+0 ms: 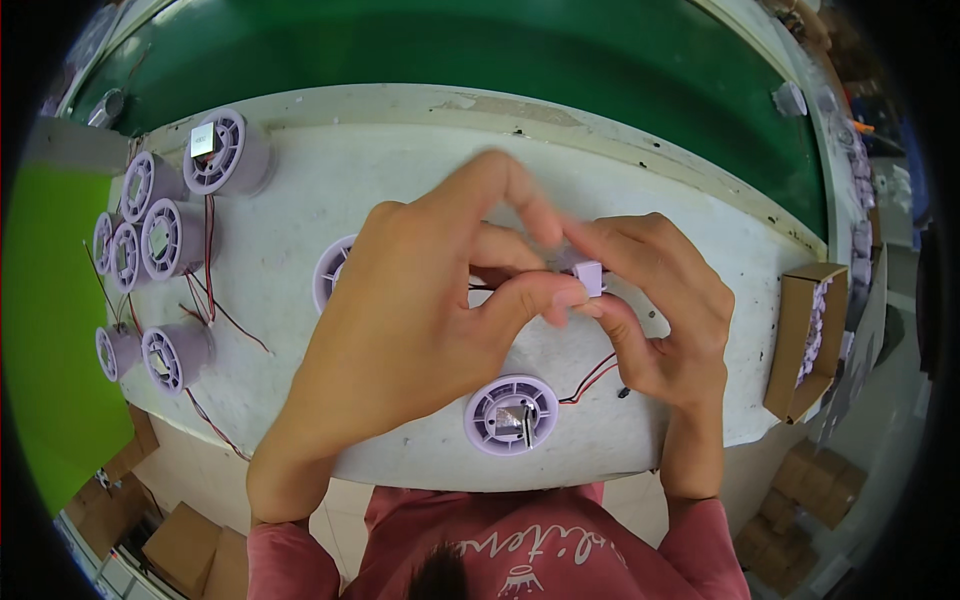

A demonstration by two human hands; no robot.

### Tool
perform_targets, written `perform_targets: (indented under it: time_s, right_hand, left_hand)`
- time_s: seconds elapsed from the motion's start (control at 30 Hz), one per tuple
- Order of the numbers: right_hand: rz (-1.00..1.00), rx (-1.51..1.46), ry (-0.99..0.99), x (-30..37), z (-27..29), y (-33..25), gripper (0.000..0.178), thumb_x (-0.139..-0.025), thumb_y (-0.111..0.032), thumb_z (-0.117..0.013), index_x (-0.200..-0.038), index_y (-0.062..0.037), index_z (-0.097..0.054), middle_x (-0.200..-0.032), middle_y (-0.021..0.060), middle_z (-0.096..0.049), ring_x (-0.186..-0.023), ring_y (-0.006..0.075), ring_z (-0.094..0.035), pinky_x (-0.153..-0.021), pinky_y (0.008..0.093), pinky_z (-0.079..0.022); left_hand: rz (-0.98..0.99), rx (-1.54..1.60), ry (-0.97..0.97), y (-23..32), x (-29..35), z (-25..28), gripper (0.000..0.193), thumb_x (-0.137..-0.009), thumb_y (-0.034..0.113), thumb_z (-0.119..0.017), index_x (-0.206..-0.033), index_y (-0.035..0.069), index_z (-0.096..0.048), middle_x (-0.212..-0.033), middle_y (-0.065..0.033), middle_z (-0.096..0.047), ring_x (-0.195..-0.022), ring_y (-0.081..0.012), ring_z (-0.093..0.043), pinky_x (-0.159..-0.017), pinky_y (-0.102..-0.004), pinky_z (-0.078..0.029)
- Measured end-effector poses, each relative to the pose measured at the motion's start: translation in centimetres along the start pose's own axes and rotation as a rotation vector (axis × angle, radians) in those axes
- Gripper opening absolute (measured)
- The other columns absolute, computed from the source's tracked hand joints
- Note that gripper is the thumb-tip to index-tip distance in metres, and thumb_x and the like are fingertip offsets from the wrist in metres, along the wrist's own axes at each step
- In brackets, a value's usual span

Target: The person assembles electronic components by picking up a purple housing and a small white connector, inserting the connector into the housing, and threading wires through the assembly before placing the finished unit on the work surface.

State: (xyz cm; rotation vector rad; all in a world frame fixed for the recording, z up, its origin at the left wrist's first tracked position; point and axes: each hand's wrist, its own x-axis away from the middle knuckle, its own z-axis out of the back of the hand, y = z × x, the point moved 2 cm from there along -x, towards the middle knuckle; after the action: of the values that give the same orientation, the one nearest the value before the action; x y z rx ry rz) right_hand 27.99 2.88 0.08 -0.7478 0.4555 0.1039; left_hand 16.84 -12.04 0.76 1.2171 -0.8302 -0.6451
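Note:
In front of me both hands meet over the table. A small lilac plastic piece point(588, 279) sits between the thumb and fingers of my right hand point(665, 305), which are closed on it. My left hand point(410, 285) has its thumb tip against that piece and pinches a thin dark red wire point(481, 287) beside it; its index finger is raised and blurred. Partly hidden behind my left hand is a round lilac housing point(329, 275). Nearer to me, another lilac housing point(511, 415) with a silvery square plate lies with its red and black wires point(590, 380) trailing right.
Several lilac housings point(165, 240) with loose wires stand at the table's left. An open cardboard box point(797, 345) of small lilac parts is at the right edge. A green belt point(480, 50) runs along the far side, behind a pale ledge. Brown cartons point(195, 545) sit below at left.

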Motion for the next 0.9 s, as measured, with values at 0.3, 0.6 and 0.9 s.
perform_targets:
  time_s: [0.3, 0.6, 0.9]
  right_hand:
    - [-0.078, -0.01, -0.124, -0.9, 0.4, 0.2, 0.033, -0.07, -0.001, -0.075, -0.103, -0.0033, -0.07, -0.093, 0.0125, -0.065, -0.083, 0.0271, -0.062, -0.072, 0.0343, -0.052]
    - [-0.025, 0.172, -0.304, -2.6, -1.2, -0.3, 0.027, -0.073, -0.004, -0.072, -0.099, -0.0039, -0.065, -0.09, 0.011, -0.065, -0.086, 0.0289, -0.06, -0.078, 0.0382, -0.047]
    - [-0.037, 0.15, -0.376, -4.2, -3.3, -1.9, 0.03, -0.074, -0.001, -0.07, -0.103, -0.0039, -0.062, -0.089, 0.0105, -0.065, -0.084, 0.029, -0.061, -0.079, 0.0371, -0.048]
  left_hand:
    - [-0.368, -0.874, 0.073, -0.5, 0.8, 3.0, 0.024, -0.069, 0.011, -0.079, -0.088, 0.007, -0.064, -0.085, -0.0058, -0.067, -0.075, -0.0248, -0.063, -0.096, -0.0427, -0.041]
    - [-0.407, -0.827, 0.07, -1.0, 0.7, 2.4, 0.025, -0.071, 0.012, -0.078, -0.09, 0.007, -0.063, -0.088, -0.0054, -0.066, -0.087, -0.0267, -0.06, -0.092, -0.0419, -0.042]
    - [-0.167, -0.827, 0.011, -0.9, 1.9, 5.3, 0.061, -0.057, 0.011, -0.086, -0.11, 0.008, -0.056, -0.093, -0.0127, -0.064, -0.088, -0.0339, -0.061, -0.076, -0.0391, -0.049]
